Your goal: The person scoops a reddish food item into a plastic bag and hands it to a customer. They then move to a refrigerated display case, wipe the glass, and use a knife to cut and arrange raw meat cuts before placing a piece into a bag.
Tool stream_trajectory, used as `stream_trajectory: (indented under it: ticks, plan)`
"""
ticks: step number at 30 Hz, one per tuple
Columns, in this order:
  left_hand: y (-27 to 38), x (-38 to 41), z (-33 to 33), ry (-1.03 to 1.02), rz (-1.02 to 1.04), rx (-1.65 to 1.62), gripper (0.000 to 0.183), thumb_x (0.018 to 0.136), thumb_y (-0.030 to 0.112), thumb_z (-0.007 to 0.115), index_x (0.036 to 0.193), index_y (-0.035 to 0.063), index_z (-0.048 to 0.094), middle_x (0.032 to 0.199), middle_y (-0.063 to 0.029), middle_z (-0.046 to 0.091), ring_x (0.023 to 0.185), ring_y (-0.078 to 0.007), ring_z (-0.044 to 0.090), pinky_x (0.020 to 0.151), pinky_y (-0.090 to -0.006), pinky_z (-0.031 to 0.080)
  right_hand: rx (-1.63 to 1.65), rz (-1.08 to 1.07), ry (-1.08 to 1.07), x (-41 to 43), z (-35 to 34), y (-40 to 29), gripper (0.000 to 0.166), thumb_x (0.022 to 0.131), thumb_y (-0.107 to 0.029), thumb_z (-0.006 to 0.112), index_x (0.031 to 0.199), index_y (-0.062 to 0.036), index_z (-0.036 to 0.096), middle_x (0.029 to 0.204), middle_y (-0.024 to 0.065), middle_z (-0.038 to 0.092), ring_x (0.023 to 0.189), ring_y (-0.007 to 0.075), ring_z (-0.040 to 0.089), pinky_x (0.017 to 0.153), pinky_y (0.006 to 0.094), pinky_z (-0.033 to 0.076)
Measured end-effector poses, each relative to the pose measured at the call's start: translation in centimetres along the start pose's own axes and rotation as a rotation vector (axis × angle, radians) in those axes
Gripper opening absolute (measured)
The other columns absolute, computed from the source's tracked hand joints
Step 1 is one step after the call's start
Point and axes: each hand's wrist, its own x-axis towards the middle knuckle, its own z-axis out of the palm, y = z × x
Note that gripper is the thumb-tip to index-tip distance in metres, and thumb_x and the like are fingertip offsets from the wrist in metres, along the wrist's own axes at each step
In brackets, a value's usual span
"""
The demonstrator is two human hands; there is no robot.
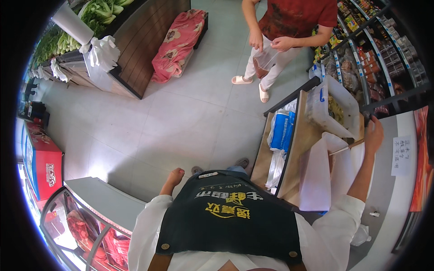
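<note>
My left hand (175, 176) hangs beside my dark apron (230, 216), its fingers curled with nothing visible in them. My right hand (374, 134) reaches over the right stand, fingertips near a small dark object; whether it grips anything is unclear. Just left of my right wrist, a utensil with a brown handle (356, 143) leans in a tall whitish plastic bin (315, 179). Beyond that bin sits a translucent tub (346, 126) with a blue latch and yellowish-green food inside.
A person in a red shirt (298, 18) stands ahead, holding a plastic bag (266, 61). Blue packs (282, 130) lie on the stand's lower shelf. Stocked shelves rise at right. A meat display case (98, 203) is at lower left, a vegetable counter (129, 57) at upper left.
</note>
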Motion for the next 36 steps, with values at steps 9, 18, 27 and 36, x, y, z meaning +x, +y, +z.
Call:
stream_trajectory:
  ticks: [9, 18, 27, 36]
  plan:
    - [9.6, -8.2, -17.9, 0.363, 0.014, -0.424, 0.024, 0.091, 0.02, 0.058, 0.079, -0.001, 0.061, 0.072, -0.0059, 0.065, 0.058, -0.0125, 0.058, 0.057, -0.0264, 0.047, 0.743, -0.511, -0.413, -18.3, 9.6, -26.2, 0.016, 0.082, -0.01, 0.057, 0.095, -0.0065, 0.066, 0.086, 0.0126, 0.067, 0.08, 0.031, 0.063, 0.073, 0.0411, 0.05]
    - [31.2, -28.1, -35.5, 2.469, 1.935, 0.415, 0.014, 0.086, 0.021, 0.066, 0.078, 0.0096, 0.068, 0.081, -0.0021, 0.066, 0.079, -0.0149, 0.062, 0.07, -0.0307, 0.05, 0.325, -0.9, -1.612, -35.1, 20.5, -36.5, 0.032, 0.088, -0.027, 0.05, 0.115, -0.0147, 0.063, 0.112, 0.0136, 0.064, 0.107, 0.0337, 0.058, 0.091, 0.0421, 0.046]
    - [34.7, -40.2, -35.1, 0.465, 1.993, 0.873, 0.047, 0.094, 0.03, 0.05, 0.134, 0.0071, 0.043, 0.142, -0.012, 0.039, 0.13, -0.0304, 0.034, 0.108, -0.0462, 0.029, 0.766, -0.727, -1.027, -24.1, 22.6, -45.4, 0.022, 0.082, -0.023, 0.054, 0.097, -0.0131, 0.068, 0.087, 0.0147, 0.068, 0.083, 0.0337, 0.064, 0.073, 0.0414, 0.051]
    - [34.5, -42.2, -34.0, 0.364, 1.902, 0.802, 0.045, 0.093, 0.029, 0.05, 0.132, 0.0067, 0.045, 0.138, -0.0116, 0.042, 0.127, -0.0293, 0.037, 0.106, -0.045, 0.03, 0.629, -0.909, -1.359, -27.7, 21.7, -44.1, 0.023, 0.083, -0.023, 0.054, 0.097, -0.0112, 0.067, 0.092, 0.0166, 0.067, 0.089, 0.0341, 0.063, 0.078, 0.0417, 0.05]
